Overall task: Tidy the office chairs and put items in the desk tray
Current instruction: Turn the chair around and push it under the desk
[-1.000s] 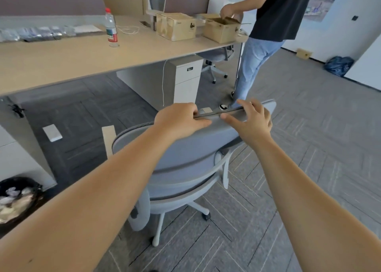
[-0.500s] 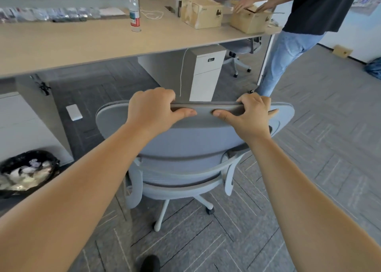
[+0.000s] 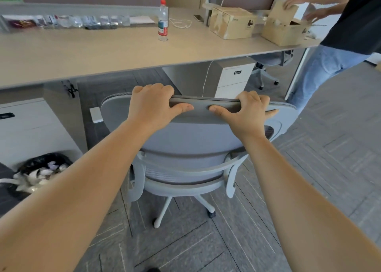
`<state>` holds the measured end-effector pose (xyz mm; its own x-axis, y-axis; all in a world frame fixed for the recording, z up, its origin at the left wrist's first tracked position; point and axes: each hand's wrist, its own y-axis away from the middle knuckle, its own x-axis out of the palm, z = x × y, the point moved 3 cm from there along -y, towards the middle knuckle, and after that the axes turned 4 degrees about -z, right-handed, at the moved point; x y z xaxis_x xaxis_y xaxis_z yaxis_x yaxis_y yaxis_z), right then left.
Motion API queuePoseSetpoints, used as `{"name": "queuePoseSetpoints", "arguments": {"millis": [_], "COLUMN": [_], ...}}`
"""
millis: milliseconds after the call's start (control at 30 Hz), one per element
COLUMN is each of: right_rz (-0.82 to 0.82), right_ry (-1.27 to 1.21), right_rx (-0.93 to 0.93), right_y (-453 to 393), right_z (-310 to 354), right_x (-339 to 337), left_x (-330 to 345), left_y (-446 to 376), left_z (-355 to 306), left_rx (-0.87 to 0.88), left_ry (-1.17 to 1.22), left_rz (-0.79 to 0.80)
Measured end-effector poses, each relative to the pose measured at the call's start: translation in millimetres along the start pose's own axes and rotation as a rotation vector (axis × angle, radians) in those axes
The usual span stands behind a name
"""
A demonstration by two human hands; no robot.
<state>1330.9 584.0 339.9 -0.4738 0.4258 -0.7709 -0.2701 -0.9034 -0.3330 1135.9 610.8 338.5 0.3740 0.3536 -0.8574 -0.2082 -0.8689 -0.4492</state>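
At the far left, low against the floor, a black-lined waste bin (image 3: 44, 169) is partly hidden behind the left forearm and holds crumpled pale rubbish. Above it a white drawer unit (image 3: 26, 127) stands under the desk (image 3: 103, 53), its left side cut off by the frame edge. Along the desk's back edge lies a row of small clear packets (image 3: 68, 21), too blurred to tell what is in them. A small white block (image 3: 96, 115) lies on the carpet beneath the desk. The left hand (image 3: 153, 104) has a closed grip on the top edge of the grey office chair (image 3: 193, 143), fingers curled over the far side out of sight and thumb pressed flat on the near face. The chair stands just in front of the desk, its back towards the camera, its seat hidden by the backrest and only part of its wheeled base showing. A clear water bottle (image 3: 163, 21) with a red cap stands upright on the desk, a loop of white cable (image 3: 181, 23) beside it. The right hand (image 3: 246, 113) grips the same top edge likewise, near the left hand but apart from it. Behind them a second white drawer unit (image 3: 231, 80) stands under the desk. Further right sit a closed cardboard box (image 3: 232, 23) and an open cardboard box (image 3: 284, 31) whose contents are unclear. Another person (image 3: 350, 30) in a dark top and jeans, cut off by the frame, has a hand on its raised flap.
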Motion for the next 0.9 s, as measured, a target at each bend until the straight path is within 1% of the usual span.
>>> {"name": "queuePoseSetpoints", "arguments": {"millis": [267,467,533,600,667,733,767,900], "right_rz": [0.05,0.072,0.106,0.131,0.179,0.239,0.263,0.347], "right_ry": [-0.063,-0.111,-0.139,-0.164,-0.198,-0.21,-0.21,-0.192], "right_rx": [-0.077,-0.148,-0.173,-0.217,-0.279,-0.344,-0.382,-0.511], "right_y": [-76,-130,-150,-171,-192,-211,-220,-254], "right_z": [12,22,26,30,37,42,45,58], "right_x": [43,76,86,97,108,120,125,150], "left_x": [19,26,29,35,42,50,54,59], "left_y": [-54,-90,-103,-114,-124,-131,-136,-162], "left_z": [32,53,58,65,69,76,82,111], "left_rx": [-0.102,-0.179,-0.221,-0.298,-0.436,-0.6,-0.649,-0.637], "left_ry": [-0.059,-0.15,-0.179,-0.228,-0.272,-0.205,-0.158,-0.153], "left_rz": [0.029,0.0,0.002,-0.006,0.006,0.011,-0.002,-0.044]}}
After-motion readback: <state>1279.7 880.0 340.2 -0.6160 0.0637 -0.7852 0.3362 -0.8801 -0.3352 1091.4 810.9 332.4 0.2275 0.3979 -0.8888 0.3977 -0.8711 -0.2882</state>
